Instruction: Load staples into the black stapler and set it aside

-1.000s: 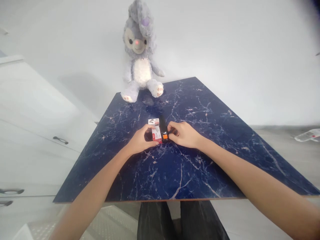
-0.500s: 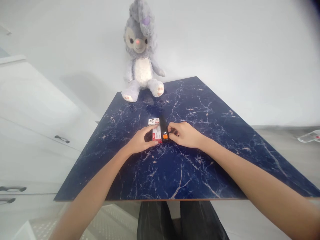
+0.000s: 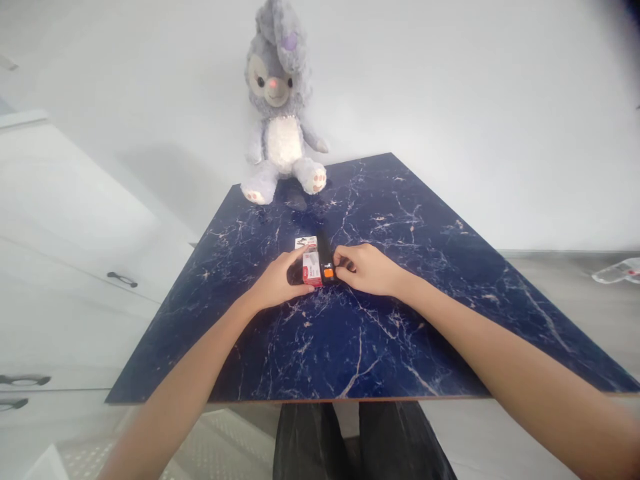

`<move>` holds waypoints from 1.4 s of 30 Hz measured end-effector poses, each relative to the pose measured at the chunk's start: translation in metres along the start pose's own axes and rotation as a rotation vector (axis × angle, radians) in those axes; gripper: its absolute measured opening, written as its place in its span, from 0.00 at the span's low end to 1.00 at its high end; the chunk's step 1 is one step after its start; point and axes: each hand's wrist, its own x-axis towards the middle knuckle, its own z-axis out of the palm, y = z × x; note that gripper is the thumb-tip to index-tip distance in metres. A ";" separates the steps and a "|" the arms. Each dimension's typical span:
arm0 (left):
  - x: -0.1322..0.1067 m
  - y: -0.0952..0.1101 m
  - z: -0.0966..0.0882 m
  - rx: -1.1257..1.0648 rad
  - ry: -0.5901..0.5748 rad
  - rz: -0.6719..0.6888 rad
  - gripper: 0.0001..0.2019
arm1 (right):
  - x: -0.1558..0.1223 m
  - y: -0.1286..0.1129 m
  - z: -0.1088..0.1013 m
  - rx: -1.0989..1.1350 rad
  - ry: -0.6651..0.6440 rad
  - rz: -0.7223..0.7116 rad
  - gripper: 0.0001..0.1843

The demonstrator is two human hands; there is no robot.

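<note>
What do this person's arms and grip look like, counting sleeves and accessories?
Left forearm and right forearm are bare, no sleeves showing. Left grip and right grip are ungloved; no watch, bracelet or ring is visible.

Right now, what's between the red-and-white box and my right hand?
In the head view, a black, orange-marked item lies between the box and your right hand.

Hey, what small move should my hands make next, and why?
Perhaps squeeze gently inward, squaring the red-and-white box against the black item: your left hand holds the box, and your right hand sits at the item's other side, seemingly placed to brace it.
</note>
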 end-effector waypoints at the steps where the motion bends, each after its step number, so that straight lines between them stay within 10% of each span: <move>1: 0.000 0.000 -0.002 0.001 -0.003 0.019 0.45 | 0.000 0.000 0.000 0.000 0.001 -0.002 0.03; 8: 0.013 -0.021 -0.008 -0.003 0.254 0.092 0.21 | 0.001 0.000 0.001 0.014 0.009 -0.007 0.03; 17: 0.020 -0.036 0.007 0.254 0.192 0.121 0.22 | 0.001 0.000 0.001 -0.001 0.015 0.000 0.03; 36: 0.013 -0.021 0.004 0.045 0.224 0.050 0.26 | 0.001 0.000 0.000 0.027 -0.010 0.004 0.04; 42: -0.002 -0.022 -0.009 -0.114 -0.132 0.022 0.49 | 0.003 0.005 0.002 -0.054 0.063 0.165 0.10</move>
